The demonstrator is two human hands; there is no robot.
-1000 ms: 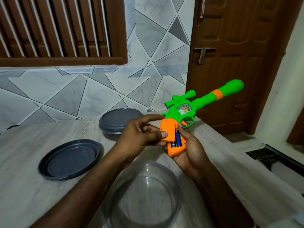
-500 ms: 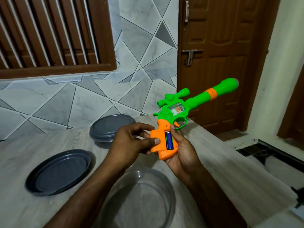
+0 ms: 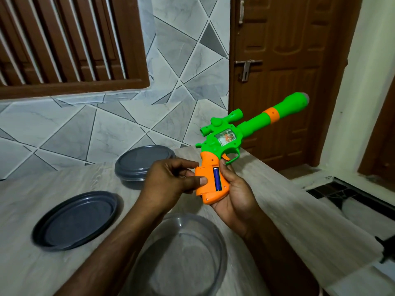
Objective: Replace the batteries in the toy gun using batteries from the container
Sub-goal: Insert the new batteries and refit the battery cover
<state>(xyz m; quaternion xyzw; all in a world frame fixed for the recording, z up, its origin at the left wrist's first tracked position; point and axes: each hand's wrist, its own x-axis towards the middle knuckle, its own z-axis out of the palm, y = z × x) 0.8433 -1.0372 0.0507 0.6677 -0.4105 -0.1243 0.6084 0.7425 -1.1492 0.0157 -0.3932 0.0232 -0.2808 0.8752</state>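
A green toy gun [image 3: 230, 139] with an orange grip is held above the table, barrel pointing up and to the right. My right hand [image 3: 233, 195] cradles the orange grip from below and the right. My left hand [image 3: 171, 180] pinches the orange battery cover [image 3: 204, 178], thumb on top, with the cover lying partly over the compartment. A blue battery [image 3: 217, 179] shows in the remaining gap. A clear empty round container [image 3: 183, 253] stands on the table just below my hands.
A grey lid [image 3: 74, 218] lies open side up at the left. A lidded grey container [image 3: 143, 163] stands by the tiled wall. The table edge [image 3: 299, 199] runs down the right side, with a brown door beyond it.
The orange cover has slid further across the compartment, so that only one blue battery shows now. The gun and both hands kept much the same pose while the camera shifted.
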